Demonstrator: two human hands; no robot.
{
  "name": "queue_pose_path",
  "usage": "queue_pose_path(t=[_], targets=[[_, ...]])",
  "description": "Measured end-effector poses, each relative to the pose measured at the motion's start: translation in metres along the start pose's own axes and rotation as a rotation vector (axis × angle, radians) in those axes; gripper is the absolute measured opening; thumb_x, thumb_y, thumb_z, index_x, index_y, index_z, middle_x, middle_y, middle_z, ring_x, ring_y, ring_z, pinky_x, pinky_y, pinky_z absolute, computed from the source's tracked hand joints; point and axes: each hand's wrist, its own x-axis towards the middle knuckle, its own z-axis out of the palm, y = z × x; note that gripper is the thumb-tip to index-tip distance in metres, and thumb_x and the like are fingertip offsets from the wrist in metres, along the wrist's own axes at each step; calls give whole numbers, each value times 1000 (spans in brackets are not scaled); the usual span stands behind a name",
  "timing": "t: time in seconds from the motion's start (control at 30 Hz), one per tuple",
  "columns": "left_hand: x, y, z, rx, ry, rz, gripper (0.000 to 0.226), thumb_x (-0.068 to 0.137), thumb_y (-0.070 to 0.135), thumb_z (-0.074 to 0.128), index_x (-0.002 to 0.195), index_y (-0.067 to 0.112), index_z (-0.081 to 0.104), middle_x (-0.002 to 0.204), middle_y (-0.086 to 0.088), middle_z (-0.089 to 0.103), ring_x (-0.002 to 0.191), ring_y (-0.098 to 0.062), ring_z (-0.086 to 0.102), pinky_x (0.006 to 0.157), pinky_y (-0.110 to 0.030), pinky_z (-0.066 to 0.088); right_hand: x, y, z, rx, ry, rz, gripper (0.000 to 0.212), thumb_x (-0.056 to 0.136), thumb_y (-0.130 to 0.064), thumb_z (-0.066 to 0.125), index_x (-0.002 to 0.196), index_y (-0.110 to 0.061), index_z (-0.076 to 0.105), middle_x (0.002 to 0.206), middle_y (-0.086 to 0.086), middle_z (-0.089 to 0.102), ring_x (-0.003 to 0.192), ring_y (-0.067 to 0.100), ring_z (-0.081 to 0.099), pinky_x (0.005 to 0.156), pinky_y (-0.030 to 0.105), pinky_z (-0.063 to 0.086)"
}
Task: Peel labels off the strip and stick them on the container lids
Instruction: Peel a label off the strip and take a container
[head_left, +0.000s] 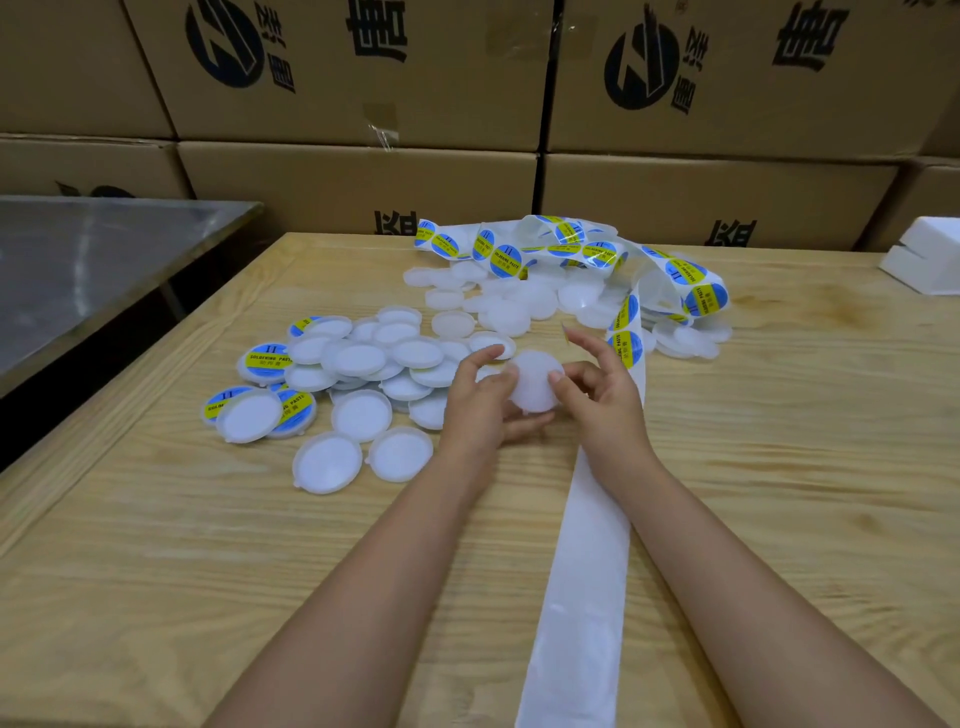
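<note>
Presently a lid (bare) is gripped by left hand and right hand; the next label could be set crooked by slippage.

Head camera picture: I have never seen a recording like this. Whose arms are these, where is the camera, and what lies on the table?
No machine here: these are a person's bare arms, filmed by one camera worn on their head, looking forward and down. The left hand and right hand hold one plain white lid over a wooden table. To the left lies a heap of lids, some showing blue-and-yellow labels. Farther back, plain lids lie partly under a tangled label strip; its bare backing runs toward the camera. Cardboard boxes stand behind.
</note>
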Motion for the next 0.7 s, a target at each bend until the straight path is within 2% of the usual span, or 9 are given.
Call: queue_pose_path(t=[0.03, 0.13, 0.23, 0.3, 0.37, 0.43, 0.53, 0.6, 0.7], targets=[[1, 1, 0, -3, -9, -31, 13, 97, 11, 46, 102, 18, 56, 102, -10, 62, 71, -22, 70, 65, -36, 60, 1, 1, -1, 6, 5, -4, 44, 88, 4, 56, 121, -24, 50, 76, 7, 63, 81, 24, 58, 83, 38, 47], [4, -1, -1, 106, -11, -49, 18, 100, 14, 41, 100, 11, 59, 101, -11, 66, 75, -20, 71, 71, -34, 60, 2, 0, -3, 14, 3, -9, 46, 87, 5, 56, 119, -27, 51, 78, 8, 64, 82, 21, 59, 82, 33, 47], [6, -5, -2, 167, 4, -23, 19, 101, 15, 41, 106, 7, 58, 109, -16, 65, 89, -24, 69, 79, -35, 58, 3, -2, -4, 94, 48, 34, 41, 87, 1, 59, 111, -31, 54, 96, 8, 65, 91, 19, 59, 84, 31, 47], [6, -6, -2, 136, 23, -15, 19, 100, 14, 42, 107, 5, 57, 108, -16, 64, 86, -22, 68, 79, -33, 58, 6, -4, -8, 295, 142, 142, 25, 88, -7, 60, 102, -27, 56, 102, 2, 61, 95, 15, 56, 80, 32, 46], [7, -7, -2, 123, 30, -3, 19, 100, 14, 42, 107, 4, 56, 105, -14, 65, 80, -18, 69, 75, -28, 58, 9, -6, -15, 537, 191, 254, 10, 89, -13, 58, 97, -19, 58, 97, 0, 62, 96, 16, 54, 77, 29, 47], [8, -7, -2, 107, 30, 3, 19, 100, 13, 42, 107, 3, 56, 101, -14, 66, 74, -16, 70, 69, -25, 58, 11, -6, -21, 649, 143, 332, 14, 85, -18, 58, 98, -14, 61, 93, 0, 68, 95, 17, 59, 81, 29, 48], [9, -7, -4, 113, 27, 12, 20, 100, 13, 42, 103, 5, 59, 100, -15, 68, 80, -19, 70, 69, -25, 58, 11, -6, -21, 684, 21, 426, 23, 74, -19, 60, 95, -9, 64, 91, 4, 71, 88, 18, 65, 91, 31, 44], [9, -7, -5, 132, 22, 25, 19, 99, 13, 43, 98, 7, 61, 94, -13, 69, 78, -18, 70, 65, -23, 57, 11, -6, -20, 671, -22, 467, 21, 71, -16, 61, 90, -6, 64, 87, 6, 72, 83, 18, 67, 90, 31, 45], [8, -9, -5, 152, 12, 28, 18, 98, 11, 45, 102, 3, 60, 93, -15, 69, 76, -17, 71, 63, -23, 57, 12, -5, -21, 644, -46, 487, 20, 69, -14, 61, 87, -4, 64, 84, 7, 70, 81, 17, 66, 85, 27, 48]])
